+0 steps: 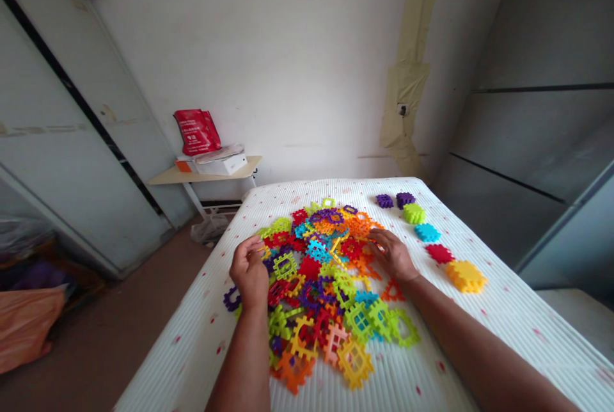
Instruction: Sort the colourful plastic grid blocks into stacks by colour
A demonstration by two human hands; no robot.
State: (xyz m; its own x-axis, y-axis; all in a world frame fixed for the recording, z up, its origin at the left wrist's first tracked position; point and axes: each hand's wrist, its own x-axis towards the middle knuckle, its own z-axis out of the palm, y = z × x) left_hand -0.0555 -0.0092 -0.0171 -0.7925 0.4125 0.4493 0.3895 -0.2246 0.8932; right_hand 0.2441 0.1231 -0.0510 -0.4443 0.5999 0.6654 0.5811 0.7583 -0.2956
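Many coloured plastic interlocking pieces lie in a loose pile [311, 268] at the middle of the covered table. My left hand [250, 268] is at the pile's left edge, its fingers curled together near a yellow piece; what they hold, if anything, is too small to tell. On the right edge, my right hand [391, 253] reaches over orange pieces, fingertips among them and partly hidden. Right of it stand sorted stacks in a slanting row: two purple stacks [405, 199], a green one [414, 213], a blue one [427, 232], a red one [439, 253] and a yellow one [467, 276].
The table [192, 335] has a white ribbed cover with small red marks. Behind on the left, a small side table [167, 176] bears a red bag [197, 132] and a white box [228, 165]. Grey cabinets [537, 124] stand on both sides.
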